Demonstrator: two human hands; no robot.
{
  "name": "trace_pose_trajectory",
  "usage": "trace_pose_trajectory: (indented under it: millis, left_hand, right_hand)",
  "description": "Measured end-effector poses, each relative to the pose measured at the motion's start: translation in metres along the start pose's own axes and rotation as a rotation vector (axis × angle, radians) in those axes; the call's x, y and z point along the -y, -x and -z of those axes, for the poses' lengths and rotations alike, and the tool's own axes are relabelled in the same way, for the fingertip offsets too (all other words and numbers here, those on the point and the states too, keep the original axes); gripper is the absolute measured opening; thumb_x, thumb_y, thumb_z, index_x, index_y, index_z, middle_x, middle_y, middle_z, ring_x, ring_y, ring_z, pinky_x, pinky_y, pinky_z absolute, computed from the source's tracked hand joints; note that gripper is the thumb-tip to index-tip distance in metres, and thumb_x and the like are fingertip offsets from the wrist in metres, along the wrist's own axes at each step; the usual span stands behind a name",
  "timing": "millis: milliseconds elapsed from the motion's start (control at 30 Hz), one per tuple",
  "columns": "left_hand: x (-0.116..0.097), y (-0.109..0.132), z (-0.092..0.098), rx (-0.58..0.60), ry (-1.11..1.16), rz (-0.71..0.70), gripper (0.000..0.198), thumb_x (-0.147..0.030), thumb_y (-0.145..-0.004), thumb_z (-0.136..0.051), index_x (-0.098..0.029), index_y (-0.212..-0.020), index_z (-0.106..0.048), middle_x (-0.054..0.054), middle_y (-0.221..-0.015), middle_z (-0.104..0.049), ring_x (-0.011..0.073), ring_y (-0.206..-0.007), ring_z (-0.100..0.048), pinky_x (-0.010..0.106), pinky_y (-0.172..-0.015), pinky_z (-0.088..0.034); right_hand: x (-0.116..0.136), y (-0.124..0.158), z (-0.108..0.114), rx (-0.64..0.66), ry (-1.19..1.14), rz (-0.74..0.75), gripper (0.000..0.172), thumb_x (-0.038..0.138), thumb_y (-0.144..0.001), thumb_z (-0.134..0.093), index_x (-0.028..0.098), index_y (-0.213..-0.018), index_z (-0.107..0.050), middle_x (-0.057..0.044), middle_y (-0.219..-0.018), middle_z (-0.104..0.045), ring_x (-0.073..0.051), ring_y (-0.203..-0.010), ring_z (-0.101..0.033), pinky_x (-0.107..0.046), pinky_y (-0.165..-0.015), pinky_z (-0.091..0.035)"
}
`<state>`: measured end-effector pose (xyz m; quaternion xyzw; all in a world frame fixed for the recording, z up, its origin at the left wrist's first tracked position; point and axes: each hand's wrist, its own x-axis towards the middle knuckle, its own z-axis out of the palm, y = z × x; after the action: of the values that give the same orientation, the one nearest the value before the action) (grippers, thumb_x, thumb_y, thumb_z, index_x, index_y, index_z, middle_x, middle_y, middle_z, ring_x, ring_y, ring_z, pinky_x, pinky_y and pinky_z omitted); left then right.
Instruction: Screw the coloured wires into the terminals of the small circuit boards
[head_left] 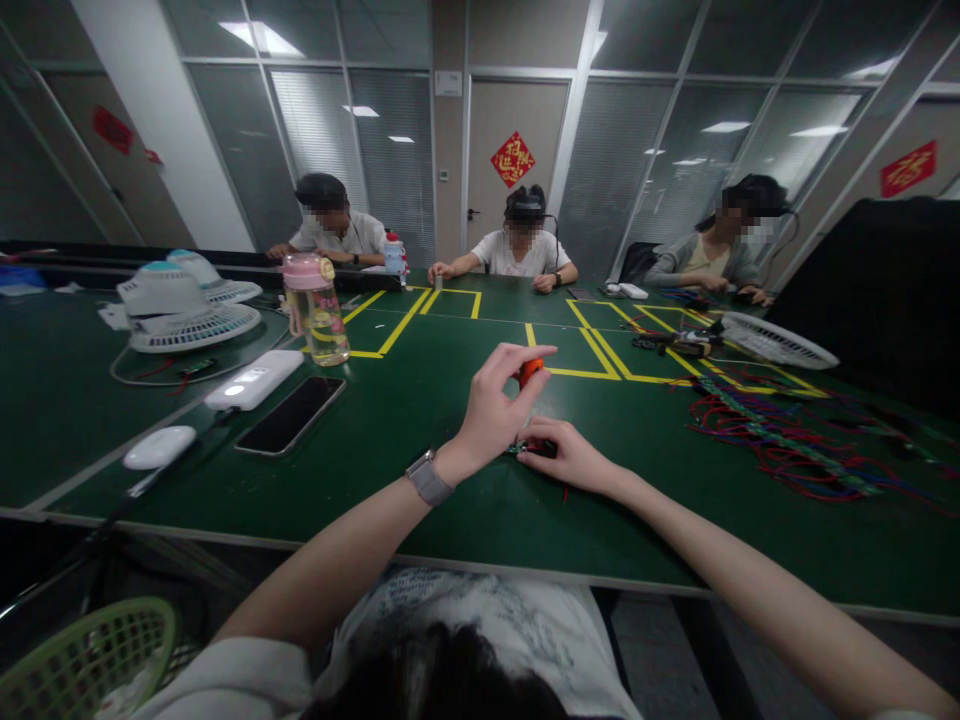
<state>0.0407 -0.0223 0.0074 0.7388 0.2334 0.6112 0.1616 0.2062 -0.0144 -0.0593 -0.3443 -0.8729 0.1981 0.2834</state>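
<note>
My left hand (487, 400), with a watch (429, 478) on its wrist, is raised a little above the green table. Its thumb and fingers pinch an orange screwdriver handle (531, 372), held upright; the shaft below it is hard to make out. Just under it, close to the tabletop, my right hand (566, 455) has its fingers closed on a small green circuit board (517, 449). A bit of red wire (565, 493) sticks out beneath that hand. Most of the board is hidden by the fingers.
A phone (291, 416), a white box (255, 380), a pink-lidded bottle (315, 310) and white fans (187, 310) stand left. Wired circuit boards (787, 440) lie in a tangle right, near a fan grille (780, 340). Yellow tape (585, 375) marks the table (420, 390). Several people sit opposite.
</note>
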Motion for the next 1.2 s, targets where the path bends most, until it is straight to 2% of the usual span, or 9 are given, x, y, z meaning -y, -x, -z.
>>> trace_pose_trajectory:
  millis: [133, 300, 367, 500, 633, 833, 1000, 1133, 1200]
  left_hand:
    - [-0.0029, -0.0001, 0.0017, -0.052, -0.094, -0.022, 0.017, -0.023, -0.084, -0.066, -0.021, -0.1, -0.069, 0.002, -0.089, -0.053, 0.0128, -0.083, -0.055, 0.027, -0.079, -0.049]
    - [-0.001, 0.0006, 0.0016, 0.008, 0.022, -0.004, 0.03, -0.021, -0.097, -0.041, -0.022, -0.119, -0.062, 0.007, -0.114, -0.06, 0.0155, -0.104, -0.059, 0.031, -0.092, -0.047]
    - [0.0002, 0.0007, 0.0011, 0.01, 0.073, 0.025, 0.031, -0.02, -0.097, -0.041, -0.022, -0.122, -0.06, 0.007, -0.117, -0.062, 0.0155, -0.103, -0.061, 0.03, -0.089, -0.049]
    - [-0.0009, 0.0003, 0.001, -0.062, 0.001, 0.017, 0.021, -0.02, -0.092, -0.053, -0.021, -0.109, -0.066, 0.004, -0.099, -0.065, 0.0136, -0.087, -0.061, 0.027, -0.078, -0.05]
    - [-0.0036, -0.0002, 0.0024, -0.136, -0.113, -0.018, 0.011, -0.023, -0.086, -0.063, -0.021, -0.094, -0.07, 0.002, -0.088, -0.056, 0.0126, -0.08, -0.056, 0.026, -0.076, -0.049]
    - [-0.0003, 0.0008, 0.003, -0.051, 0.025, 0.025, 0.031, -0.02, -0.097, -0.039, -0.022, -0.118, -0.063, 0.006, -0.111, -0.063, 0.0153, -0.101, -0.06, 0.029, -0.088, -0.048]
    - [-0.0015, 0.0003, 0.0017, -0.101, 0.014, 0.034, 0.021, -0.02, -0.092, -0.053, -0.021, -0.108, -0.066, 0.004, -0.099, -0.067, 0.0134, -0.087, -0.062, 0.026, -0.078, -0.051]
    - [-0.0038, -0.0002, 0.0022, -0.16, -0.095, -0.021, 0.01, -0.021, -0.084, -0.065, -0.02, -0.093, -0.07, 0.002, -0.087, -0.058, 0.0115, -0.078, -0.056, 0.025, -0.075, -0.049]
    - [-0.0035, -0.0001, 0.0028, -0.161, -0.12, -0.01, 0.011, -0.024, -0.086, -0.063, -0.021, -0.093, -0.071, 0.002, -0.089, -0.054, 0.0124, -0.081, -0.056, 0.026, -0.077, -0.049]
  right_hand:
    - [0.0004, 0.0, 0.0001, 0.001, 0.001, -0.003, 0.016, 0.023, -0.083, -0.064, 0.016, -0.095, -0.071, -0.005, -0.082, -0.061, -0.016, -0.073, -0.054, -0.029, -0.068, -0.044]
    - [0.0023, 0.0004, 0.001, 0.003, 0.014, 0.0, 0.017, 0.025, -0.084, -0.064, 0.016, -0.095, -0.071, -0.004, -0.077, -0.06, -0.016, -0.071, -0.054, -0.029, -0.068, -0.045]
    - [0.0031, 0.0005, 0.0015, 0.004, 0.015, -0.003, 0.016, 0.025, -0.083, -0.064, 0.016, -0.095, -0.071, -0.004, -0.078, -0.06, -0.016, -0.071, -0.054, -0.029, -0.067, -0.045]
    - [0.0035, 0.0004, 0.002, 0.001, 0.012, -0.004, 0.015, 0.025, -0.083, -0.064, 0.017, -0.094, -0.071, -0.004, -0.079, -0.061, -0.016, -0.072, -0.054, -0.029, -0.067, -0.045]
    - [0.003, 0.0, 0.0017, 0.007, 0.016, -0.009, 0.016, 0.024, -0.083, -0.064, 0.017, -0.096, -0.071, -0.004, -0.079, -0.06, -0.016, -0.072, -0.054, -0.028, -0.067, -0.044]
    - [0.0032, 0.0006, 0.0019, 0.002, 0.024, -0.006, 0.016, 0.025, -0.083, -0.064, 0.017, -0.095, -0.071, -0.002, -0.075, -0.058, -0.016, -0.071, -0.054, -0.028, -0.067, -0.044]
    - [0.0027, 0.0007, 0.0022, 0.015, 0.022, -0.01, 0.017, 0.024, -0.084, -0.064, 0.017, -0.097, -0.071, -0.004, -0.08, -0.061, -0.016, -0.073, -0.054, -0.029, -0.069, -0.045]
    - [0.0024, 0.0004, 0.0019, 0.011, 0.011, -0.006, 0.016, 0.024, -0.083, -0.064, 0.017, -0.096, -0.071, -0.004, -0.081, -0.061, -0.016, -0.073, -0.054, -0.029, -0.069, -0.045]
    - [0.0022, 0.0003, 0.0016, 0.006, 0.011, -0.005, 0.016, 0.025, -0.083, -0.064, 0.017, -0.096, -0.071, -0.004, -0.081, -0.061, -0.016, -0.073, -0.054, -0.029, -0.068, -0.044]
